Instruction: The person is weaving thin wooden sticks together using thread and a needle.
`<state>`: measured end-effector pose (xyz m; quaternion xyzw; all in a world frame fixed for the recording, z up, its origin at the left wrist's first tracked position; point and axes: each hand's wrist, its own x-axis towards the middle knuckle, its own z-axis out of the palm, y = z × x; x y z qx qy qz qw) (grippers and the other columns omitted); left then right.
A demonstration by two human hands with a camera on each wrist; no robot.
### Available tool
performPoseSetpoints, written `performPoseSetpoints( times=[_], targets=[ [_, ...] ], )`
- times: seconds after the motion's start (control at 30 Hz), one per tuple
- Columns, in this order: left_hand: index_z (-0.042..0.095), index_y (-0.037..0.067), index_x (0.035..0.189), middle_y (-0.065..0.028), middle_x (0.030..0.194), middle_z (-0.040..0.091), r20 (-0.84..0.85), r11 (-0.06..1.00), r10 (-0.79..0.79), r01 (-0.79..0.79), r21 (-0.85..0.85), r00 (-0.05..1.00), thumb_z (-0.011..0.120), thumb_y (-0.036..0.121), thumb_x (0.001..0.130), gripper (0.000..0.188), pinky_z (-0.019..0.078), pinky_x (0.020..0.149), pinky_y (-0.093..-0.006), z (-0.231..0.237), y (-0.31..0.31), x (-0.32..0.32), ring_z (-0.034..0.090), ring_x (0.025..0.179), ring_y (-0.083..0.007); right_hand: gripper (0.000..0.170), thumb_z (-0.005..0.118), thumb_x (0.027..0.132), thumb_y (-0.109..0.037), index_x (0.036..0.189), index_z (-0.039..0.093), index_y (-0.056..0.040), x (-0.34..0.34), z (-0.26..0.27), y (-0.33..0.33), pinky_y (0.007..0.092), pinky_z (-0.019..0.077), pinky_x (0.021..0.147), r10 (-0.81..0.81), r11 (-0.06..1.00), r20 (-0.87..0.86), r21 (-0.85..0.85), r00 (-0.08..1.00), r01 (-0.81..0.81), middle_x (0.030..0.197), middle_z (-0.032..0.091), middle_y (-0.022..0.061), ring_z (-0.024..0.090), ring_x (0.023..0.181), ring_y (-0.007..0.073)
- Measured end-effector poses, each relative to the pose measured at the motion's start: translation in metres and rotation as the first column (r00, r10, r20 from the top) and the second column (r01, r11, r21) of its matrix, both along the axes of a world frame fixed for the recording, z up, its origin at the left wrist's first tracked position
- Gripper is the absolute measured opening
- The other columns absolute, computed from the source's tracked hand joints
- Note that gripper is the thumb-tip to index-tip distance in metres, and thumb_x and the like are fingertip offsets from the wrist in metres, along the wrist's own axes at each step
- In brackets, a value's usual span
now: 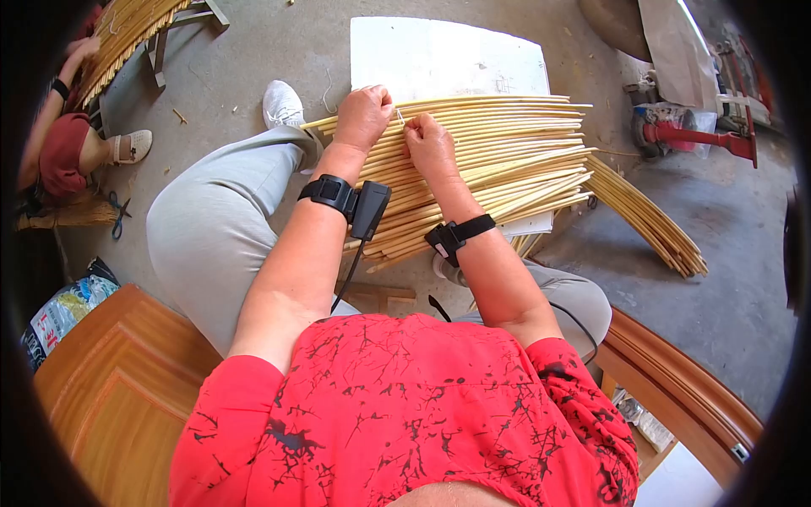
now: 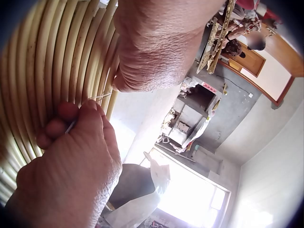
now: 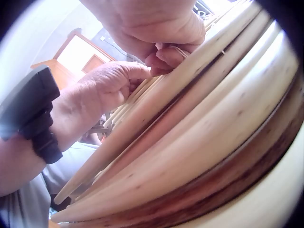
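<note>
A row of pale, slender rods (image 1: 498,144), like peeled canes, lies side by side in front of me. At its far edge, my left hand (image 1: 363,118) and right hand (image 1: 431,150) are close together, with a thin white string (image 2: 102,96) running between them. Both hands pinch the string with curled fingers. In the left wrist view, the right hand (image 2: 78,164) is low over the rods, and a small bluish glint shows between its fingers. In the right wrist view, the left hand (image 3: 107,85) is beyond the right hand (image 3: 152,28), near the rods.
A white board (image 1: 448,55) lies under the rods' far side. Another rod bundle (image 1: 650,215) slants down at the right, near a red metal tool (image 1: 701,137). Scissors (image 1: 119,215) are on the left, near another person's leg (image 1: 95,156). Wooden panels (image 1: 127,380) flank my seat.
</note>
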<state>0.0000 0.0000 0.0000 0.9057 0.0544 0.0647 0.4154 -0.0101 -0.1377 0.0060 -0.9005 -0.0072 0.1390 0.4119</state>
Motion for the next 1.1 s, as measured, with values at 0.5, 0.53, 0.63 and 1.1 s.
performPoseSetpoints(
  times=[0.5, 0.53, 0.63, 1.1],
  targets=[
    [0.060, 0.005, 0.068, -0.0133, 0.070, 0.061, 0.016, 1.000, 0.021, -0.021, -0.004, 1.000, 0.062, 0.009, 0.068, 0.004, 0.0469, 0.063, -0.0381, -0.002, -0.001, 0.000, 0.059, 0.070, -0.0302, 0.014, 0.053, 0.081, -0.021, 0.081, 0.056, -0.0064, -0.001, 0.001, 0.012, 0.0436, 0.0456, 0.068, 0.069, 0.950, 0.181, -0.311, 0.981, -0.009, 0.073, 0.061, 0.0179, 0.059, 0.074, 0.0355],
    [0.060, 0.005, 0.069, -0.0137, 0.070, 0.061, 0.035, 1.000, 0.019, -0.018, -0.004, 0.999, 0.061, 0.009, 0.068, 0.005, 0.0466, 0.062, -0.0368, -0.003, -0.001, 0.000, 0.059, 0.068, -0.0296, 0.015, 0.053, 0.081, -0.021, 0.081, 0.056, -0.0065, 0.000, 0.001, 0.012, 0.0434, 0.0456, 0.069, 0.079, 0.948, 0.184, -0.319, 0.980, -0.017, 0.073, 0.061, 0.0180, 0.059, 0.074, 0.0354],
    [0.060, 0.004, 0.070, -0.0141, 0.070, 0.061, 0.042, 1.000, 0.016, -0.016, -0.004, 0.999, 0.061, 0.010, 0.067, 0.007, 0.0463, 0.060, -0.0356, -0.004, 0.000, -0.001, 0.059, 0.066, -0.0291, 0.015, 0.053, 0.081, -0.021, 0.081, 0.056, -0.0064, 0.001, 0.000, 0.014, 0.0432, 0.0456, 0.069, 0.085, 0.943, 0.183, -0.333, 0.980, -0.020, 0.073, 0.061, 0.0181, 0.059, 0.075, 0.0352],
    [0.057, 0.003, 0.072, -0.0129, 0.073, 0.060, 0.113, 0.999, 0.018, -0.021, 0.027, 0.993, 0.062, 0.010, 0.069, 0.009, 0.0448, 0.062, -0.0371, -0.004, -0.001, -0.004, 0.057, 0.070, -0.0288, 0.013, 0.053, 0.079, -0.017, 0.082, 0.056, -0.0047, 0.011, -0.001, 0.006, 0.0434, 0.0446, 0.072, 0.069, 0.974, 0.044, -0.220, 0.997, -0.058, 0.077, 0.061, 0.0195, 0.058, 0.079, 0.0363]
  ],
)
